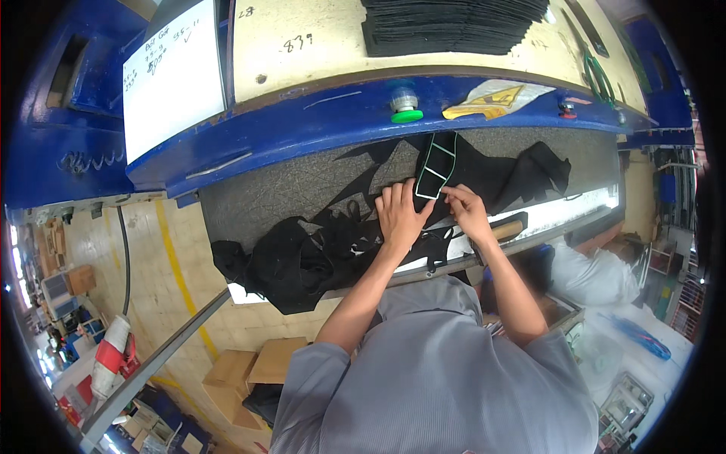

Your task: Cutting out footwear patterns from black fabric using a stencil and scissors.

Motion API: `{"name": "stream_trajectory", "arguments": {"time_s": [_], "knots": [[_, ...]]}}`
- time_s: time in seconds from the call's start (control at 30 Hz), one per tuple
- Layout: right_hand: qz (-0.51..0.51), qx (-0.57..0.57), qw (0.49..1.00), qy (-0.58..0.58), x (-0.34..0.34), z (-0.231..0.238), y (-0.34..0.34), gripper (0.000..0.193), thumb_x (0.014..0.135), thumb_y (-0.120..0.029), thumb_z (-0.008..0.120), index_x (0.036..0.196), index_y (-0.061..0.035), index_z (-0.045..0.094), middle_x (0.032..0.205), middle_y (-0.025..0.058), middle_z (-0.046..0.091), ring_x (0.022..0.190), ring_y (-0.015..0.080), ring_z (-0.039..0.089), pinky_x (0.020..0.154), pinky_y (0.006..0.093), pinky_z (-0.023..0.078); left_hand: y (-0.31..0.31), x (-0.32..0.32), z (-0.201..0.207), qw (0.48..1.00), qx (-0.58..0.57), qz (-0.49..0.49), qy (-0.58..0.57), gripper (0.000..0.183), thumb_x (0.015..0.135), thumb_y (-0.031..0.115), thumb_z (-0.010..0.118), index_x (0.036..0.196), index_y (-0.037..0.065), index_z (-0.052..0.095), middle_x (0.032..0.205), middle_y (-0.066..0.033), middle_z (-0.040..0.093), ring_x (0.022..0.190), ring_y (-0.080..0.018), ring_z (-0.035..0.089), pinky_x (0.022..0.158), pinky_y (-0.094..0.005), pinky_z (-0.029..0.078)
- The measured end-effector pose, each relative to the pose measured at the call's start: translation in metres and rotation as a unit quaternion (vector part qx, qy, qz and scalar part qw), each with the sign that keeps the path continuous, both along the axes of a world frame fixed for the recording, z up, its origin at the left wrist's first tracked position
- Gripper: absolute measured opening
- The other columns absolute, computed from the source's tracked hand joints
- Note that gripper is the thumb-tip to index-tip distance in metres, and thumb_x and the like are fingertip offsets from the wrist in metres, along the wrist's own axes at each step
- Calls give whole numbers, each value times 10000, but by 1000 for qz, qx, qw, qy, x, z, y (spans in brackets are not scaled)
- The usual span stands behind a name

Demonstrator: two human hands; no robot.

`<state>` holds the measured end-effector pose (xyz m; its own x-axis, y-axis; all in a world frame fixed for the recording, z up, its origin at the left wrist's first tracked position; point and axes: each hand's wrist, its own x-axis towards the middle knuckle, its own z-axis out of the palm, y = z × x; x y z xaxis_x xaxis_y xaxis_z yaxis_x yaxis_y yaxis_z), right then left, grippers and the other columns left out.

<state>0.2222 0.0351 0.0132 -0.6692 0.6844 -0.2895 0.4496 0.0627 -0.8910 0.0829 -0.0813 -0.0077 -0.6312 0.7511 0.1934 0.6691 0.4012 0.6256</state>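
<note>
A narrow cutting die (428, 195) with pale green-white edges and crossbars lies on black fabric (484, 172) on the dark cutting board (280, 181). My left hand (401, 216) rests at the die's near left end, fingers stretched over the fabric and thumb by the near edge. On the other side, my right hand (466, 213) is closed, its fingertips pinched together at the die's near right corner. Black fabric scraps (299, 261) with cut-out gaps are heaped to the left, along the board's near edge.
Beyond the board runs a blue machine beam (302, 125) with a green button (407, 116) and a yellow-white cloth (495, 102). Above it are a stack of black cut pieces (454, 26) and green-handled scissors (597, 76). A wooden-handled tool (508, 229) lies right of my right hand. Cardboard boxes (276, 362) stand at lower left.
</note>
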Motion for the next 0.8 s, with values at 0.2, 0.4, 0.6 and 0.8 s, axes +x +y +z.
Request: {"name": "stream_trajectory", "arguments": {"time_s": [0.2,0.4,0.6,0.8], "knots": [[-8,-7,1000,10,4,-1,-4,317,906,78,498,1143,19,701,867,57,572,752,127,564,675,248,455,-2,1,-1,1000,-14,-6,-15,557,753,377,811,1187,78,631,999,-53,590,974,-264,535,834,-410,384],[-4,48,999,14,-1,-2,-2,332,865,72,518,1131,19,710,854,104,600,791,204,606,726,288,469,2,-5,3,999,-25,-15,-29,544,774,382,803,1191,74,636,994,-56,599,968,-270,549,827,-418,392],[-14,79,996,28,-6,2,2,328,861,63,535,1132,16,714,860,114,608,775,216,616,723,299,486,9,-6,5,999,-38,-20,-25,566,766,390,818,1204,83,637,977,-52,588,969,-264,548,815,-411,383],[-9,76,997,26,-6,3,1,330,874,67,513,1140,23,704,867,111,605,762,204,618,714,291,490,6,-10,9,998,-22,-21,-57,501,757,304,844,1168,84,659,936,-32,571,938,-253,540,836,-414,389]]}}
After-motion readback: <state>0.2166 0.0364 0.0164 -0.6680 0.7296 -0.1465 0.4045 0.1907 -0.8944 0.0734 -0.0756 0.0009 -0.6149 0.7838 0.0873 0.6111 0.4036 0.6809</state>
